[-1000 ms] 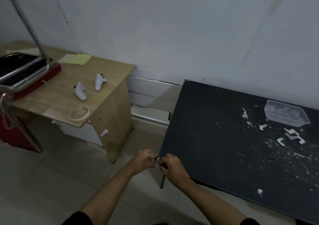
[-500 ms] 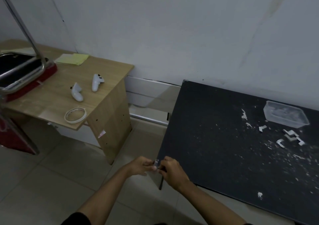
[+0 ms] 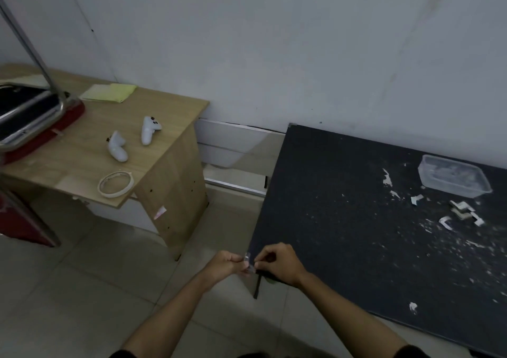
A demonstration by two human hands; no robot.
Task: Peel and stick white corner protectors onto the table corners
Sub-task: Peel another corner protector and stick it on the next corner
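Note:
A black table (image 3: 343,220) fills the right side, its near left corner right at my hands. My left hand (image 3: 226,264) and my right hand (image 3: 279,263) meet at that corner, and both pinch a small white corner protector (image 3: 248,261) between their fingertips. The piece is mostly hidden by my fingers. Several more white corner protectors (image 3: 461,215) lie loose on the black table at the far right, beside a clear plastic box (image 3: 454,176).
White scraps and flecks are scattered over the black table. A wooden desk (image 3: 82,160) stands at the left with two white controllers (image 3: 118,146), a tape roll (image 3: 115,184) and yellow paper. A tiled floor lies between the two tables.
Both hands stay pinched together at the black table's near corner. The view has shifted slightly; nothing else has moved.

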